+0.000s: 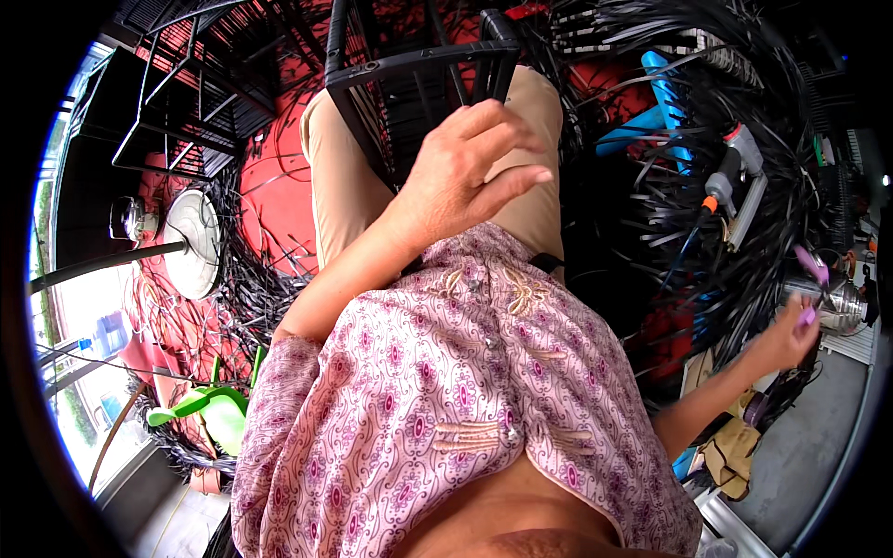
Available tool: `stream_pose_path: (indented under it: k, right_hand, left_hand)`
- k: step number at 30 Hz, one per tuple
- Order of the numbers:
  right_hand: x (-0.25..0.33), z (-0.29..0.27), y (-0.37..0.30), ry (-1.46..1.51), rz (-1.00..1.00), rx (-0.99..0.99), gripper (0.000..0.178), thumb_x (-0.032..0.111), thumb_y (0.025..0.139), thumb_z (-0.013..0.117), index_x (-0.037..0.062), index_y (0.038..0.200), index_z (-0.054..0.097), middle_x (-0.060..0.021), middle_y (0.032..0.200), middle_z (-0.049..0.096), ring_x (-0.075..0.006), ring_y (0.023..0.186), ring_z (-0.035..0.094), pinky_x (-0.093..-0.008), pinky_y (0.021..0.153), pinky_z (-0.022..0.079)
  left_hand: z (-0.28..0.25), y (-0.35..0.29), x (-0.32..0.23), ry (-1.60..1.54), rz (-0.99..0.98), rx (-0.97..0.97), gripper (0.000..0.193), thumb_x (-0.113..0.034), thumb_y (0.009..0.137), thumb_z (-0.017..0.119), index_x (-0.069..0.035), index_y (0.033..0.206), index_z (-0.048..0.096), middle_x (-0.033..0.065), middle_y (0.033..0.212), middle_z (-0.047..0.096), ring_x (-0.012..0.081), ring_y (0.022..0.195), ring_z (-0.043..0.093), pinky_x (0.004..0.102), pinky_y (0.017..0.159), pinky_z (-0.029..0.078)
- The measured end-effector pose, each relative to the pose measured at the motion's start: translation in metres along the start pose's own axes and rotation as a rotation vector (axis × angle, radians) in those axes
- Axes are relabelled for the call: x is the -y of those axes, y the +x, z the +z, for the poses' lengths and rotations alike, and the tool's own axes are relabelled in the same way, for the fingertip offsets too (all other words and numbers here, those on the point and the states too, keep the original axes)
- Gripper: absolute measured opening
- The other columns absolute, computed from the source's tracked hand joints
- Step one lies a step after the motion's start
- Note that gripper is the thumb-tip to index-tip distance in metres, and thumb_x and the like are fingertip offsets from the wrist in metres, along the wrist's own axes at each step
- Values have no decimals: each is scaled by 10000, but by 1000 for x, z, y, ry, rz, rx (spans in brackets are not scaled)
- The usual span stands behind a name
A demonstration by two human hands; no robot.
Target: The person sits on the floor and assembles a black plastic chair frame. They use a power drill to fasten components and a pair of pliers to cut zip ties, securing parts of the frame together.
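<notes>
Between my knees stands a black frame (pixel 419 63), partly wrapped in flat black strips. My left hand (pixel 465 172) hovers above my lap near the frame's lower end, fingers loosely apart and nothing visible in them. Out at the far right, my right hand (pixel 786 342) pinches a small purple-handled tool (pixel 806 316). Motion blur and the fingers hide its working end, so its exact kind is unclear. A shiny metal pot or kettle (pixel 845 302) is just beyond that hand.
Loose black strips (pixel 763 84) pile up on the right around a grey and red air tool (pixel 730 177) and blue plastic bars (pixel 662 102). Other black frames (pixel 191 88) stand upper left. A round white stand base (pixel 193 244) and a green plastic item (pixel 219 414) lie left.
</notes>
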State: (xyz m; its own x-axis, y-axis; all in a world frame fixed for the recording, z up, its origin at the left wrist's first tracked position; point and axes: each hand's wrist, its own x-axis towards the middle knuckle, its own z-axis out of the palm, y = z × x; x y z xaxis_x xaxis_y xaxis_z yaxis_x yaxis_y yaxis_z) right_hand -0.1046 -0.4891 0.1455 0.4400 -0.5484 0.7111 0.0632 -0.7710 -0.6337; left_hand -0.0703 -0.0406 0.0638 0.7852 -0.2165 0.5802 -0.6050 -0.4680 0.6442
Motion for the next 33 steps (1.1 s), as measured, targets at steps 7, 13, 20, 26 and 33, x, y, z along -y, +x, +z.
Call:
stream_pose_path:
  k: [7, 13, 20, 26, 33]
  right_hand:
    - [127, 101, -147, 830, 520, 1210, 389, 171, 964, 656, 15, 1319, 629, -19, 802, 671, -14, 538, 448, -179, 472, 334]
    - [158, 146, -197, 1197, 243, 1553, 944, 435, 902, 729, -79, 1552, 276, -196, 1494, 455, -238, 1326, 486, -387, 1135, 340]
    - [142, 193, -163, 780, -366, 1166, 865, 475, 740, 831, 7, 1392, 508, -147, 1218, 589, -273, 1160, 563, -420, 1023, 424]
    - [150, 241, -100, 252, -1123, 748, 841, 415, 632, 904, 114, 1347, 579, -65, 1094, 612, -287, 1005, 580, -430, 907, 444]
    - [164, 266, -95, 223, -1294, 677, 779, 354, 652, 892, 189, 1348, 586, -21, 1019, 574, -240, 974, 551, -411, 893, 416]
  left_hand:
    - [34, -13, -7, -739, -375, 29, 678, -505, 1015, 541, 20, 1438, 463, 154, 1381, 530, 244, 1312, 493, 382, 1122, 370]
    - [36, -29, 8, -982, -655, -171, 735, -538, 1063, 432, 18, 1533, 326, 120, 1414, 517, 214, 1320, 474, 370, 1145, 345]
    - [47, -37, 17, -1096, -713, -227, 779, -577, 1049, 434, 25, 1534, 343, 151, 1413, 545, 232, 1341, 488, 409, 1135, 355]
    - [50, -42, 28, -1085, -790, -210, 736, -579, 1052, 422, 22, 1477, 434, 133, 1333, 599, 214, 1252, 548, 387, 1058, 412]
    - [53, -45, 34, -1103, -808, -177, 729, -581, 1045, 435, 18, 1461, 456, 118, 1310, 611, 200, 1215, 562, 374, 1035, 421]
